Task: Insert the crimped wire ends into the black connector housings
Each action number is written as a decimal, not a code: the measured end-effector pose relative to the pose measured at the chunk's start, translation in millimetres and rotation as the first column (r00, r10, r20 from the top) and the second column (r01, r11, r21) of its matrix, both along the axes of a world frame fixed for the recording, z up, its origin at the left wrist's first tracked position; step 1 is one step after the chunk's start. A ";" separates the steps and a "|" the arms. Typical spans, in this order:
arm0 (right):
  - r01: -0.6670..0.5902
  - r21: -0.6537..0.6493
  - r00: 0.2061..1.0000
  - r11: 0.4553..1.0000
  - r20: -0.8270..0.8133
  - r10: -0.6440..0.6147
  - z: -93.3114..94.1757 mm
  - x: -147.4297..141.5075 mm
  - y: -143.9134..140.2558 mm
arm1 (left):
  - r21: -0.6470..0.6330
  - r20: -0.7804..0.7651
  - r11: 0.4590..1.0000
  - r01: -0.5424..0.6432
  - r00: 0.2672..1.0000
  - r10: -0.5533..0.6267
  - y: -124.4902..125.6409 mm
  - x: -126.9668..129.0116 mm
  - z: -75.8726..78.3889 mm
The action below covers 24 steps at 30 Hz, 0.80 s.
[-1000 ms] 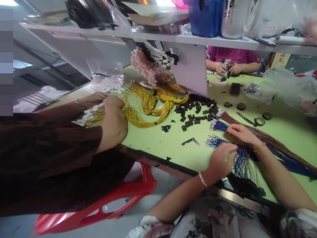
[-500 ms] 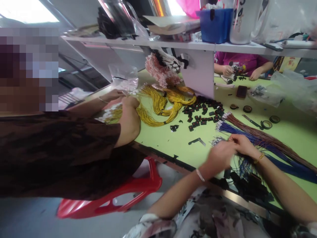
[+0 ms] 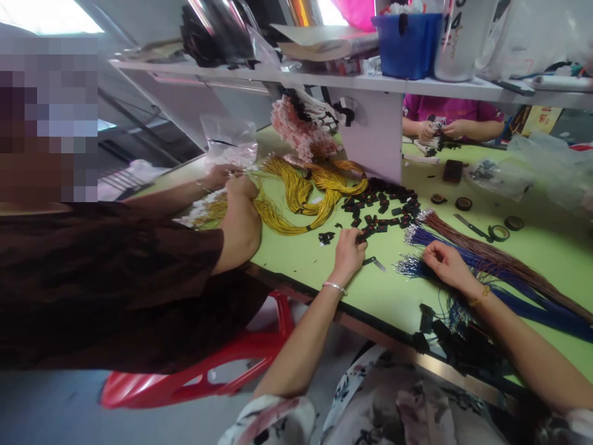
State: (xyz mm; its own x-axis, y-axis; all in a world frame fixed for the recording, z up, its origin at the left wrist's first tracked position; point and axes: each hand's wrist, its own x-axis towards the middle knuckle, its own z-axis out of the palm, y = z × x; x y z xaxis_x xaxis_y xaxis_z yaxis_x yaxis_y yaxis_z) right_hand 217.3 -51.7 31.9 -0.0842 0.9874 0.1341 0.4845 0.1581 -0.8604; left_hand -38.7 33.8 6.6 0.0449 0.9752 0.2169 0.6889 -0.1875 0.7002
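Stretching across the room is the green desk, and a person in a brown sleeve is sitting at its left end on a red chair, both of their hands working in the yellow wire bundle. Lying along the right side are the brown and blue wires, their bare metal tips pointing toward the middle. Resting on those wires is the right hand, its grip curled together over the blue strands near the tips. Spreading just beyond is the pile of black connectors. Reaching to the near edge of that pile is the left hand, its fingertips pinched onto one black connector. Across the desk, under the shelf, another person's hands are handling small dark parts.
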 end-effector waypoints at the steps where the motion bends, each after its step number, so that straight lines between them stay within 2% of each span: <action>1: -0.006 -0.001 1.000 1.000 -0.031 0.006 1.5 -2.8 0.2 | -0.020 0.111 1.000 0.018 0.994 -0.016 -4.7 3.5 4.3; 3: -0.012 -0.002 0.998 1.000 -0.063 0.011 5.6 -7.3 -0.7 | -0.109 0.386 0.986 0.129 0.919 -0.077 -14.8 13.1 13.0; 6: -0.009 0.002 0.998 1.000 -0.058 0.010 11.9 -11.0 -5.0 | -0.233 0.754 0.895 0.381 0.652 -0.081 -30.9 33.4 21.8; 8: -0.008 0.014 0.999 1.000 -0.038 0.009 14.1 -12.0 -8.7 | -0.306 0.867 0.797 0.521 0.499 0.007 -40.6 48.1 23.9; 10: -0.008 0.036 1.000 0.999 -0.011 0.008 14.7 -12.6 -12.2 | -0.349 0.911 0.707 0.615 0.399 0.102 -47.9 60.9 23.8; 12: 0.006 0.074 1.000 0.997 0.029 -0.008 14.6 -13.0 -15.2 | -0.352 0.931 0.658 0.666 0.323 0.172 -52.5 70.0 22.3; 17: 0.017 0.182 0.987 0.983 0.156 -0.046 15.7 -13.5 -18.6 | -0.313 0.948 0.623 0.717 0.198 0.248 -55.3 77.6 18.2; 24: 0.012 0.255 0.976 0.967 0.208 -0.067 15.5 -14.1 -19.2 | -0.304 0.950 0.607 0.735 0.186 0.250 -54.7 76.2 18.0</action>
